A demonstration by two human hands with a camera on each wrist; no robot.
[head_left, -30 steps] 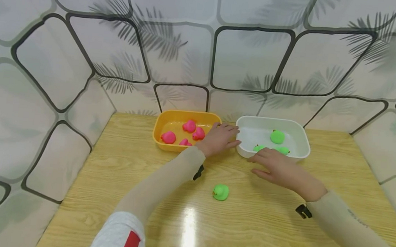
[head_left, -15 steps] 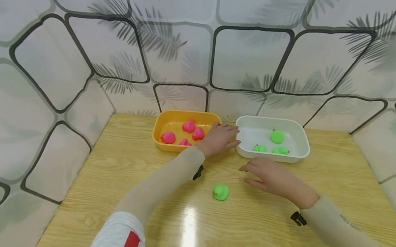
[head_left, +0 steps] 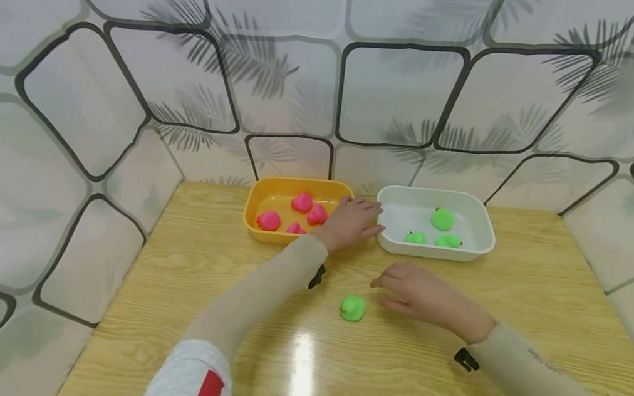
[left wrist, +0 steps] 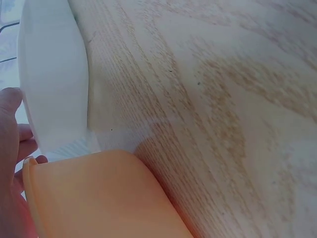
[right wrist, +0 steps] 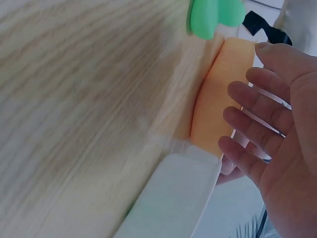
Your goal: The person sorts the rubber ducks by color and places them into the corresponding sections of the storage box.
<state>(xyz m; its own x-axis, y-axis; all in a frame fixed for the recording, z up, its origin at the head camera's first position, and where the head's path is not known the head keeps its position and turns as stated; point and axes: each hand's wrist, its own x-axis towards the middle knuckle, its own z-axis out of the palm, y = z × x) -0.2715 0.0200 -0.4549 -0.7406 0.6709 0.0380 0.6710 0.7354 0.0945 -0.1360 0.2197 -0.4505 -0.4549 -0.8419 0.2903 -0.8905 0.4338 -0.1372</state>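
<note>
My left hand (head_left: 350, 224) spans the gap between an orange tub (head_left: 275, 237) and a white tub (head_left: 431, 252), its fingers relaxed and right at both rims. In the left wrist view, fingertips overlap the white rim and the orange rim (left wrist: 30, 191). A green toy duck (head_left: 352, 308) sits alone on the table, in front of the tubs. Just right of it hovers my right hand (head_left: 427, 299), with nothing in it. The right wrist view has its fingers (right wrist: 252, 101) spread and slightly bent, with the green duck (right wrist: 204, 17) beyond the thumb.
Several pink toy ducks (head_left: 268, 220) lie in the orange tub, one partly hidden by my left hand. The white tub holds 3 green ducks (head_left: 442, 219). Both tubs stand at the back of the wooden table (head_left: 186, 274), against a patterned wall (head_left: 399, 95).
My right hand has moved from the white tub's front edge toward the person and leftward, close to the lone green duck. My left hand has stayed at the rims.
</note>
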